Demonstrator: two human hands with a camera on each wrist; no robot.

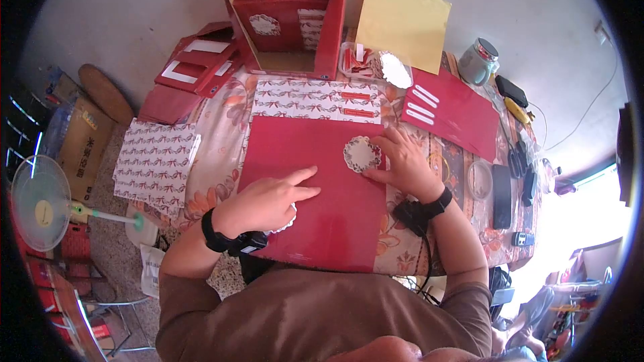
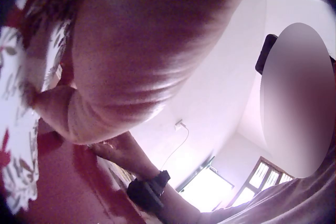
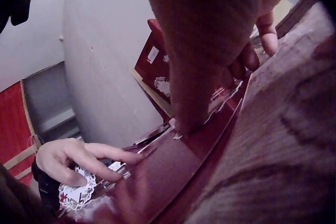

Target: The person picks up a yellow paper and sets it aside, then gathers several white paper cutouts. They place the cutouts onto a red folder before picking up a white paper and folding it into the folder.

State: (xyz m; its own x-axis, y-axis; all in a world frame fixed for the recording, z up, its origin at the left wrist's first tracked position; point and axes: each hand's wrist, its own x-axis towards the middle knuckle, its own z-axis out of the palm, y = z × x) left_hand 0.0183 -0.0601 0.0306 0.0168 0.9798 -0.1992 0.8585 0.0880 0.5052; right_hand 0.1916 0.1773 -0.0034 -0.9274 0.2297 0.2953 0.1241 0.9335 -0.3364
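A red folder sheet [image 1: 302, 154] lies flat on the table in front of the person. On its upper right is a round white lace-edged label [image 1: 361, 154]. The right hand [image 1: 410, 167] rests over its right side, thumb at the lower edge and fingers at the upper edge. The left hand [image 1: 265, 204] is on the sheet's left part, index and middle fingers straight on the red surface. A second lace-edged label [image 3: 76, 190], with a floral print, is held under its thumb; the palm hides most of it in the head view. The left wrist view shows this label [image 2: 18, 145] close up beside the thumb.
Patterned printed sheets [image 1: 161, 164] lie at left, with another patterned sheet [image 1: 315, 97] behind the folder. A red expanding box [image 1: 335, 33] stands at the back. At right are a red sheet with white strips [image 1: 463, 117], a mug [image 1: 479, 62] and scissors [image 1: 516, 159].
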